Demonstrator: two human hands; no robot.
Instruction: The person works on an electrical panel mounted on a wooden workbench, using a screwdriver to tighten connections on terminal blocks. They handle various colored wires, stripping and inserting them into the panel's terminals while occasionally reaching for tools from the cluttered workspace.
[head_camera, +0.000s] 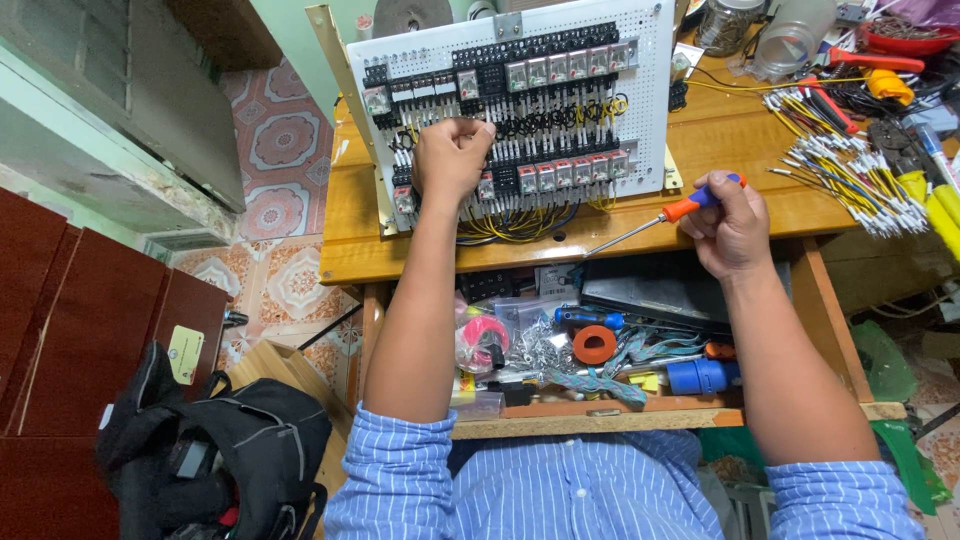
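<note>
A white perforated panel (645, 60) stands tilted on the wooden table (740, 140), carrying rows of black relays and terminal blocks with black, blue and yellow wires. My left hand (452, 155) is closed in a fist against the panel's lower left wiring, seemingly pinching a wire; what it grips is hidden. My right hand (728, 222) holds a screwdriver (650, 222) with an orange and blue handle, its shaft pointing left and down toward the table's front edge, away from the panel.
Bundles of yellow and black wires with ferrules (860, 180) lie at the right with red-handled pliers (875, 60) and jars (790, 35). An open drawer (600, 405) below holds tape rolls, a screwdriver and small parts. A black bag (215, 450) sits on the floor at left.
</note>
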